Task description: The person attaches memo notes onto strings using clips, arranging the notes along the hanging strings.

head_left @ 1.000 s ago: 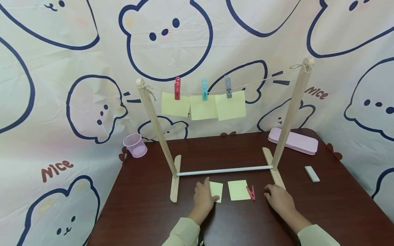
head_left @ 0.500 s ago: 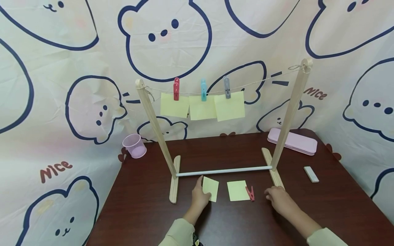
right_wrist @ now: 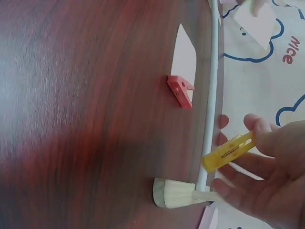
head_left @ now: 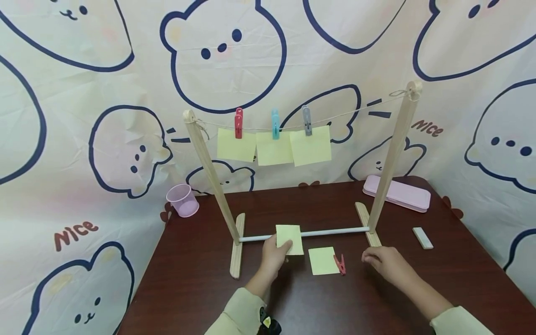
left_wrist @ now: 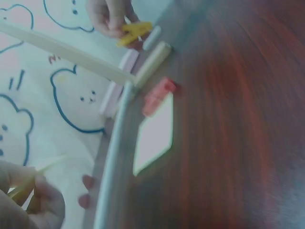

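My left hand [head_left: 271, 258] pinches a pale yellow sticky note [head_left: 291, 238] by its lower part, thumb in front, with the note overlapping the stand's white crossbar [head_left: 331, 231] in the head view. In my right hand [head_left: 387, 264] is a yellow clothespin [right_wrist: 228, 151], gripped at one end; the head view hides it. A second sticky note [head_left: 321, 261] lies on the table between the hands, a red clothespin [head_left: 342, 266] at its right edge. Above, three sticky notes hang side by side from a string [head_left: 351, 110], held by red [head_left: 238, 124], blue [head_left: 275, 125] and grey [head_left: 307, 122] clothespins.
Two wooden posts, left [head_left: 213, 181] and right [head_left: 392, 163], stand on flat wooden feet and carry the string. A pink cup [head_left: 183, 200] sits at the back left. Toward the right are a pink case [head_left: 404, 194] and a white eraser-like block [head_left: 423, 238].
My left hand has drawn the sticky note leftward along the table, then lifted it and moved it forward toward the crossbar. The right hand has shifted only slightly.
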{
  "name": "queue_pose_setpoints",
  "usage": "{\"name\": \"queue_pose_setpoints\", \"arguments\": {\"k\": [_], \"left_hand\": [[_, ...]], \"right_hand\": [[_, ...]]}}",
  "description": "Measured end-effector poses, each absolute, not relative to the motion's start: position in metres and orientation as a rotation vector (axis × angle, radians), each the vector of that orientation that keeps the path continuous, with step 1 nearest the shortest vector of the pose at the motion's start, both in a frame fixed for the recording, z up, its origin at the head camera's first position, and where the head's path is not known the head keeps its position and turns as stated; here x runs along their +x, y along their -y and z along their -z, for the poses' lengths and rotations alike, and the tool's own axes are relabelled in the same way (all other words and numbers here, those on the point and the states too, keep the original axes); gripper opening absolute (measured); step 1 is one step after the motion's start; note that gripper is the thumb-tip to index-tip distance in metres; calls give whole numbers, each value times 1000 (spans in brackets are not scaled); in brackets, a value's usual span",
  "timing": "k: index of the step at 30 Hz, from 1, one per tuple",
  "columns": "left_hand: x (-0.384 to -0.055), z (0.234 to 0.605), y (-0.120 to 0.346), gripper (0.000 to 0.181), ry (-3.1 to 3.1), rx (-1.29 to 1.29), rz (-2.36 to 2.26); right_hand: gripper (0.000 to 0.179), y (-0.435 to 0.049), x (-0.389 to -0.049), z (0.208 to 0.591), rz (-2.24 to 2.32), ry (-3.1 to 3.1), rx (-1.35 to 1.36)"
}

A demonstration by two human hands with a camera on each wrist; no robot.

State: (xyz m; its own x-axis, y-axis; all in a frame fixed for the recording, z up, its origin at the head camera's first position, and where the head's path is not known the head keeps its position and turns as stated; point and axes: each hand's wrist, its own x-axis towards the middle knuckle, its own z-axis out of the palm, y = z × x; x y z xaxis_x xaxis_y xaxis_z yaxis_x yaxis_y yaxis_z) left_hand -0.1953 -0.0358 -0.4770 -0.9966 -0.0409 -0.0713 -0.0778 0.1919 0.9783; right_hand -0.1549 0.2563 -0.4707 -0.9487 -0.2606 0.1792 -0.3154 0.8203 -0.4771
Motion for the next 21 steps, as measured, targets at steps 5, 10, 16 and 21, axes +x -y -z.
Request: {"name": "queue_pose_setpoints", "arguments": {"k": [5,10,16,21], "left_hand": [[-188,444,26,26,-2025,-15,-2121],[-193,425,14,22,-1953,73,-2132],[-200,403,1,20,-1834,144,-2168],[-203,378,-9,18,-1789,227,-2192]], "right_hand": [[39,-260,-157,450,-837,2925,467],[30,-260,-160,423,-921,2870,570],[24,-254,-161,382,-1074,2756,522],[18,-246,-162,341,-1212,2628,413]]}}
